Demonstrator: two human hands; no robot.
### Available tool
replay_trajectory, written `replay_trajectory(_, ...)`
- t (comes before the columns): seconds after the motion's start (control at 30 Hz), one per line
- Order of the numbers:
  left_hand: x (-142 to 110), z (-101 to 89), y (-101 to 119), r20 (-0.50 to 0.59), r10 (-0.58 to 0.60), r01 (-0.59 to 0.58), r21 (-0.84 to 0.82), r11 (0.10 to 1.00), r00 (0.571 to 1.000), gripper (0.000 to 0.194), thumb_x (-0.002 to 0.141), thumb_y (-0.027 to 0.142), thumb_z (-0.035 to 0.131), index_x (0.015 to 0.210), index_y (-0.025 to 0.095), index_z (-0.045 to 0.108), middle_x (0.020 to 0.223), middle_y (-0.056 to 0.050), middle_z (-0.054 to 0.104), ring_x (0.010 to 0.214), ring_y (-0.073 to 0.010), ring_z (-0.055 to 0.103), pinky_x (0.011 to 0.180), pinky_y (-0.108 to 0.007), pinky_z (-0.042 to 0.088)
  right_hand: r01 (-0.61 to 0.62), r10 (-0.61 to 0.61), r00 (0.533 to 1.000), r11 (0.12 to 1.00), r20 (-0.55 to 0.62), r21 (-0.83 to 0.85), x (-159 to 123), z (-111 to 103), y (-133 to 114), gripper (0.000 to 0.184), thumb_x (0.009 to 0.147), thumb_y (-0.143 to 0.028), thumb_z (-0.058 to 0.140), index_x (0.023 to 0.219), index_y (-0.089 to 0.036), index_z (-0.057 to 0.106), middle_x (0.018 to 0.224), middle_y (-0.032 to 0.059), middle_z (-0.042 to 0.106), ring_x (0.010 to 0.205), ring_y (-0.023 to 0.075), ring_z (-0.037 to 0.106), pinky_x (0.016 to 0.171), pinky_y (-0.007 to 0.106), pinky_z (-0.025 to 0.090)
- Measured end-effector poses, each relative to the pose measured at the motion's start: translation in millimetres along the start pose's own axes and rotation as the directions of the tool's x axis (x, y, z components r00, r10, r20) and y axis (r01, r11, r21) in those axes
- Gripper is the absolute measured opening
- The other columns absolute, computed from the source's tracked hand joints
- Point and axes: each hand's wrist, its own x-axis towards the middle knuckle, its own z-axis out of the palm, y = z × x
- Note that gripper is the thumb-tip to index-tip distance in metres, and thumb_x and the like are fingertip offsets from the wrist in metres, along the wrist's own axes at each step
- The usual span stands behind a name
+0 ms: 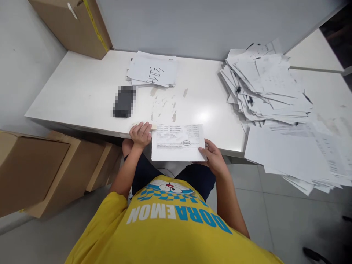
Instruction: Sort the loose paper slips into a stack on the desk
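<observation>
A printed sheet of paper (176, 150) hangs partly over the near edge of the white table, with an oval stamp mark and rows of small print. My right hand (216, 157) grips its right edge, thumb on top. Left of the sheet, my left hand (140, 135) is closed at the table edge, its fingers curled over a small pale strip (154, 127). One end of that strip shows beside the fingertips, touching or very near the sheet's top left corner; the rest is hidden.
A neat paper stack (154, 68) with handwriting lies at the back, near a blurred dark object (124, 102). A large untidy paper pile (269, 88) and loose sheets (288, 150) spread over the right side. Cardboard boxes (74, 29) stand back left and below left (30, 172).
</observation>
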Motion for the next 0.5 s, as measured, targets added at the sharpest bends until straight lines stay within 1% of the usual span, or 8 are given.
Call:
replay_trajectory(0.1, 0, 3.5, 0, -0.010, -0.015, 0.015, -0.011, 1.000, 1.000, 0.024, 0.067, 0.029, 0.074, 0.091, 0.029, 0.076, 0.097, -0.008, 0.075, 0.121, -0.0373, 0.057, 0.114, -0.059, 0.021, 0.006, -0.006, 1.000, 1.000, 0.006, -0.011, 2, -3, 0, 0.057, 0.072, -0.047, 0.076, 0.124, -0.028, 0.062, 0.094, 0.0041, 0.077, 0.074, 0.0251, 0.070, 0.063, 0.040, 0.058)
replay_trajectory(0.2, 0, 3.7, 1, -0.014, -0.002, 0.003, 0.010, 1.000, 1.000, 0.022, 0.068, 0.031, 0.074, 0.090, 0.028, 0.075, 0.098, -0.008, 0.075, 0.120, -0.0363, 0.058, 0.114, -0.058, 0.022, 0.034, -0.034, 0.999, 0.999, 0.013, -0.001, 4, -4, 4, 0.055, 0.073, -0.046, 0.077, 0.123, -0.027, 0.063, 0.095, 0.0043, 0.077, 0.076, 0.0256, 0.071, 0.065, 0.040, 0.059)
replay_trajectory(0.27, 0, 2.9, 4, -0.025, 0.030, -0.029, 0.045, 0.999, 0.999, 0.022, 0.070, 0.036, 0.073, 0.090, 0.027, 0.075, 0.102, -0.009, 0.075, 0.119, -0.0352, 0.059, 0.114, -0.056, 0.024, 0.063, -0.063, 0.998, 0.998, 0.018, 0.009, 4, -3, 6, 0.054, 0.073, -0.045, 0.077, 0.122, -0.027, 0.063, 0.095, 0.0041, 0.077, 0.079, 0.0261, 0.071, 0.067, 0.040, 0.059)
replay_trajectory(0.37, -2, 0.8, 8, -0.041, 0.091, -0.087, 0.095, 0.992, 0.995, 0.027, 0.071, 0.042, 0.071, 0.094, 0.027, 0.074, 0.108, -0.009, 0.075, 0.118, -0.0343, 0.060, 0.115, -0.054, 0.024, 0.090, -0.091, 0.996, 0.996, 0.027, 0.025, 2, 0, 9, 0.051, 0.075, -0.044, 0.076, 0.122, -0.029, 0.064, 0.099, 0.0035, 0.077, 0.082, 0.0258, 0.071, 0.069, 0.040, 0.060)
replay_trajectory(0.5, -5, -4.4, 14, -0.009, 0.159, -0.157, 0.140, 0.978, 0.987, 0.037, 0.074, 0.048, 0.068, 0.103, 0.026, 0.074, 0.115, -0.012, 0.074, 0.121, -0.0350, 0.059, 0.116, -0.054, 0.022, 0.104, -0.105, 0.994, 0.994, 0.025, 0.021, 1, 1, 10, 0.047, 0.078, -0.043, 0.074, 0.121, -0.029, 0.065, 0.105, 0.0039, 0.077, 0.087, 0.0260, 0.071, 0.074, 0.042, 0.060)
